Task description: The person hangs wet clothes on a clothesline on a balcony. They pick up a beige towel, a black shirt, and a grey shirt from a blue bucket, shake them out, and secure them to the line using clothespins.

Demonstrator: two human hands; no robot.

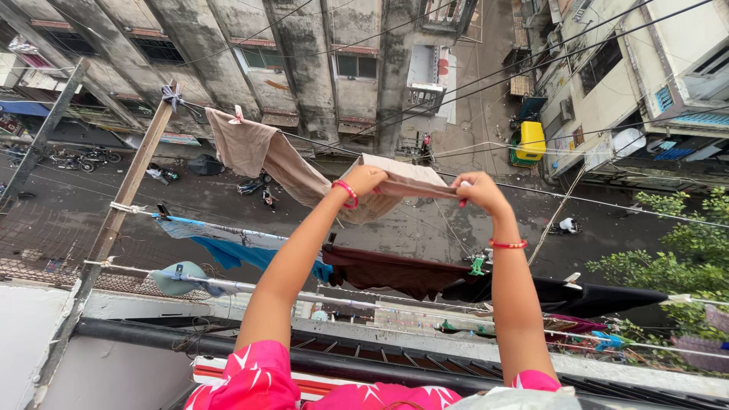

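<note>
Our pink sleeves (258, 380) reached out; left hand (364, 181) and right hand (478, 191) pinched the beige cloth (304, 171) onto the line (607, 203), needing a clip next.

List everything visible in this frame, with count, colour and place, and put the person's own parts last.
beige cloth: one, on the far line, held at its right end
brown cloth: one, middle line
black cloth: one, right of the brown one
blue cloth: one, left on the middle line
green peg: one, on the brown cloth
wooden pole: one, left, carrying the lines
yellow vehicle: one, street below
left hand: red bangle, gripping the beige cloth
right hand: red bangle, gripping the same cloth
</note>
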